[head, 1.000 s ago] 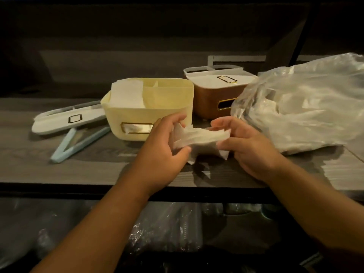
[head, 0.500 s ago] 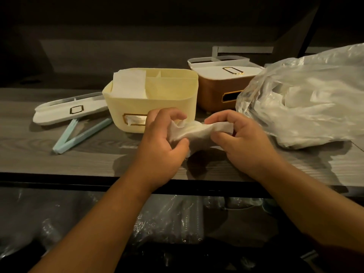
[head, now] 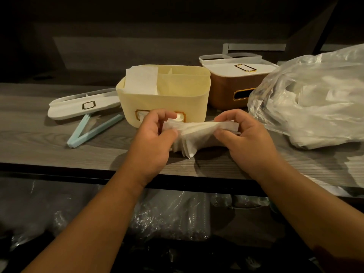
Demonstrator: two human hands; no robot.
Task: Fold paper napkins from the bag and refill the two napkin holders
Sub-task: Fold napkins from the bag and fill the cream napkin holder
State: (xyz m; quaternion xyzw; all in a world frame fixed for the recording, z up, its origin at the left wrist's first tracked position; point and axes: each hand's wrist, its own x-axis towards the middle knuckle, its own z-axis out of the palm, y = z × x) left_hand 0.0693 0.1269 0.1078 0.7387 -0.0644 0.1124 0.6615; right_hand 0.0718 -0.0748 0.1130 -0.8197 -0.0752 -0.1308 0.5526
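Head view is showing a small stack of paper napkins [head: 199,133] being held just above the front of the wooden counter [head: 39,138], stretched between both hands. The left hand [head: 153,140] is pinching the stack's left end between thumb and curled fingers; the right hand [head: 248,138] is pinching the right end the same way, fingers curled over the top edge. The stack's long axis is running left to right, level with the counter's front edge, and its loose lower corners are fanning down and hanging towards the counter in the middle.

The cream holder [head: 165,95] is sitting open directly behind the napkins, just beyond the left hand, with folded napkins already lying in its left compartment and the right compartment looking bare. So the fold is likely still being squared up, and the coming placement would be a short carry forward and up over the near wall; the left hand is sitting nearer to that holder.

The brown holder [head: 230,89] is standing behind and to the right, its white lid [head: 236,68] on. The clear plastic bag [head: 315,99] of napkins is slumping at the far right, near the right hand. A loose white lid [head: 84,105] and a pale blue clip [head: 92,131] are lying to the left.
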